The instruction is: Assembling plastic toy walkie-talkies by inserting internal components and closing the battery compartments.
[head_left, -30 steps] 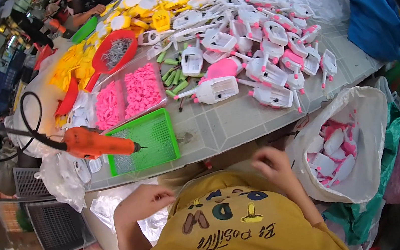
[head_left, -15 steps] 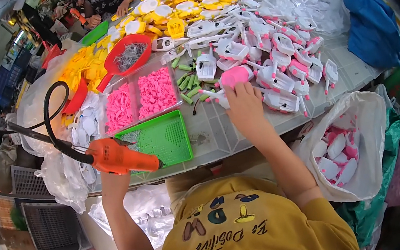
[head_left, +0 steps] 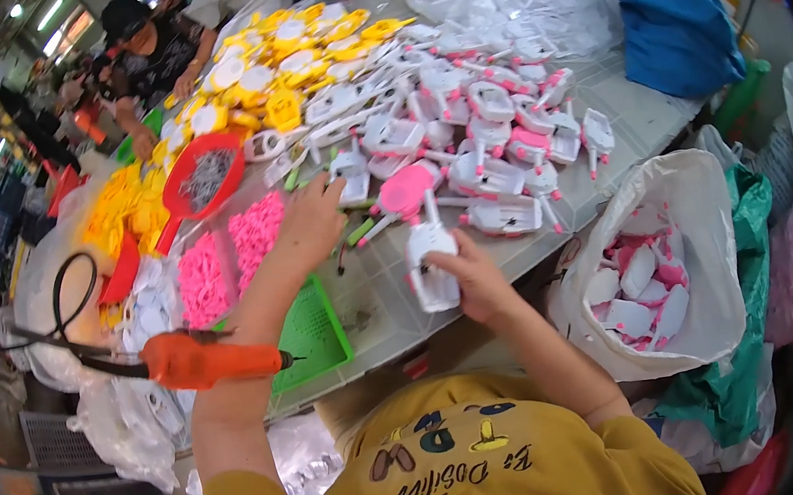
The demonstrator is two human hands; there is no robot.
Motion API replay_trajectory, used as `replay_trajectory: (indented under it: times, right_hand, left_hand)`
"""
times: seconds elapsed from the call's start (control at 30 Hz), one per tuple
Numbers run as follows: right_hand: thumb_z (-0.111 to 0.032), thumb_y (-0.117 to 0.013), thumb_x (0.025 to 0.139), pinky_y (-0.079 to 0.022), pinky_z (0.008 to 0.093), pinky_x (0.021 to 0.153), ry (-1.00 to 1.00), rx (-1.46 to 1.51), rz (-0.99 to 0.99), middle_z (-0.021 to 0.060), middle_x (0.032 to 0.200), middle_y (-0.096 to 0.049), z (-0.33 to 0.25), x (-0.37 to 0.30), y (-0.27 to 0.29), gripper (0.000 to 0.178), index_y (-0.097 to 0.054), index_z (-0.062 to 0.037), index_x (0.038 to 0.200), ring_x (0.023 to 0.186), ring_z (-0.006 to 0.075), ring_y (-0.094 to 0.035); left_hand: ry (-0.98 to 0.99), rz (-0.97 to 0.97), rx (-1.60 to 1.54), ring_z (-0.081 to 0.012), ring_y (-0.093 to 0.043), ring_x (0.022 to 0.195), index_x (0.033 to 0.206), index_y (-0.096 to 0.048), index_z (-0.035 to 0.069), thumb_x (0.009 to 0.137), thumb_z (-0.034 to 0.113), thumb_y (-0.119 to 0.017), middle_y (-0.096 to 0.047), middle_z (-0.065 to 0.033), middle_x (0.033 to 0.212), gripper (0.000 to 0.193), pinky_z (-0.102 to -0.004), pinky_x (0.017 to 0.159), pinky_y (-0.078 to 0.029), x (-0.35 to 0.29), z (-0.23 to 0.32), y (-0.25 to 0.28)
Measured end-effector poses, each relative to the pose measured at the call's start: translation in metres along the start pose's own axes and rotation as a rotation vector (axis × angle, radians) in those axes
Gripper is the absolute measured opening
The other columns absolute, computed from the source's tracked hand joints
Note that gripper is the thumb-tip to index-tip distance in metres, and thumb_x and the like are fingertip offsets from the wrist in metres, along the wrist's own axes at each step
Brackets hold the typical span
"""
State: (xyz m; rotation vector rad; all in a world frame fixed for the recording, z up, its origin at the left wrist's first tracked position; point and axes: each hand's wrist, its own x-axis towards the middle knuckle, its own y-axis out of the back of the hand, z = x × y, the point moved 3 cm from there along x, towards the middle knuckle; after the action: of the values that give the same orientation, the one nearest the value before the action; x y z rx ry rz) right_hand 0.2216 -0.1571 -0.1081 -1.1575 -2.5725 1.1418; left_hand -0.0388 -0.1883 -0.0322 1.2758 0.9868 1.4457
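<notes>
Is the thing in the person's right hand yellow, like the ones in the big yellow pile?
No, the right hand is holding a white plastic piece.

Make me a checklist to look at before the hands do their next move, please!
1. Right hand has a grip on the white casing: ok, thumb on top.
2. Left hand, near the green pieces, has picked something up: cannot tell, its fingertips are hard to see.
3. Orange power tool is away from the left forearm: cannot tell, they overlap in this view.
4. Green tray is fully in view: not ok, the forearm and tool cover part.
5. White sack is open at the top: ok, pink and white parts show inside.
</notes>
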Motion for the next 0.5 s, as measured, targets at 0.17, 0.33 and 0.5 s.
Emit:
replay_trajectory:
  times: [0.17, 0.33, 0.5]
  right_hand:
    - [-0.021, -0.076, 0.089, -0.06, 0.0423, 0.086, -0.052, 0.072, -0.017, 0.0103, 0.122, -0.066, 0.0, 0.002, -0.004, 0.065, -0.043, -0.0128, 0.145, 0.104, 0.0234, -0.069]
    - [-0.031, -0.069, 0.093, -0.059, 0.0465, 0.09, -0.103, 0.109, -0.091, 0.0114, 0.13, -0.062, 0.002, 0.008, 0.002, 0.063, -0.039, -0.0182, 0.147, 0.106, 0.0255, -0.066]
    - [-0.026, -0.06, 0.094, -0.058, 0.0555, 0.09, -0.119, 0.228, -0.141, 0.0108, 0.129, -0.06, -0.002, 0.012, -0.011, 0.055, -0.041, -0.0155, 0.145, 0.112, 0.0326, -0.066]
  left_hand:
    - [0.076, -0.1, 0.013, -0.0424, -0.055, 0.124, 0.133, -0.058, 0.012, 0.085, 0.02, -0.073, -0.049, -0.0229, 0.144, 0.052, -0.0543, 0.102, -0.045, 0.027, -0.01, -0.024]
    - [-0.081, 0.056, -0.075, -0.0443, -0.056, 0.12, 0.114, -0.068, 0.009, 0.088, 0.02, -0.071, -0.055, -0.0215, 0.138, 0.029, -0.0497, 0.099, -0.049, 0.042, -0.009, -0.037]
    - [-0.067, 0.139, -0.23, -0.0422, -0.062, 0.108, 0.11, -0.068, 0.006, 0.089, 0.024, -0.071, -0.061, -0.0185, 0.13, 0.027, -0.049, 0.095, -0.05, 0.053, 0.006, -0.058]
